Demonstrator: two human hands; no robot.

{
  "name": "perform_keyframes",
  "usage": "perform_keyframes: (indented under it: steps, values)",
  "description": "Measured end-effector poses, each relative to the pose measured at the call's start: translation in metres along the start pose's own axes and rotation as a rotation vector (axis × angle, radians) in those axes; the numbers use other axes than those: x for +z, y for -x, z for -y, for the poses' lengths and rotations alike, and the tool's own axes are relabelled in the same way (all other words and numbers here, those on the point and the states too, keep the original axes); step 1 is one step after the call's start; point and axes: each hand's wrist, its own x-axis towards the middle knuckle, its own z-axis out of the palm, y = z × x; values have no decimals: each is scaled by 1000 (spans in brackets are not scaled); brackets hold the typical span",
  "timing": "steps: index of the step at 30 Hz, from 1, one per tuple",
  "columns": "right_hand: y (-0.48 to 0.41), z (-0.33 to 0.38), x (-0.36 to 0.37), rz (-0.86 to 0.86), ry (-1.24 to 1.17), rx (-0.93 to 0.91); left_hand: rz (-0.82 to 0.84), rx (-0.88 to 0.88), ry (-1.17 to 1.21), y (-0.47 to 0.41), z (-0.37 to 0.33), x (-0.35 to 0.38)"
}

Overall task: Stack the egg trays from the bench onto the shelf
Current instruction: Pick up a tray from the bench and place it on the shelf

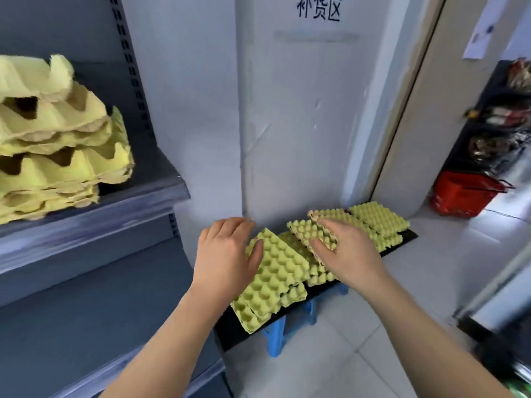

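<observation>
- My forearms come in from the bottom edge, both reaching forward and down.
- Close on my left, the shelf (161,191) already carries a shelved stack (51,145) of yellow trays. I judge the job partly done, and the next tray belongs on top of that pile.
- Below, blue stools (277,337) carry the black tabletop (409,235). It looks like a loose board, so I would lift trays straight up rather than drag them.
- My left hand (227,254) sits at the left edge of the near stack (273,285) of green egg trays. Its fingers (230,228) are loosely curled and clamped on nothing, with only the thumb resting on the top tray, probably to steady that edge.
- My right hand (349,254) lies on the tilted tray (304,229), which leans on the trays behind. Its fingers (326,225) spread over the raised corner, thumb at the near edge. I cannot tell whether they pinch it.
- The far stack (379,218) lies flat at the tabletop's far end, well apart from both hands.
</observation>
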Motion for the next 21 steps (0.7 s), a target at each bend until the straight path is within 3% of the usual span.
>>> perform_keyframes:
  steps: [12,21]
  values:
    - [-77,-242,5,215,41,227,333,-159,12,-72,-101,220]
    - [-179,-375,45,280,45,338,482,-272,68,-144,-117,369]
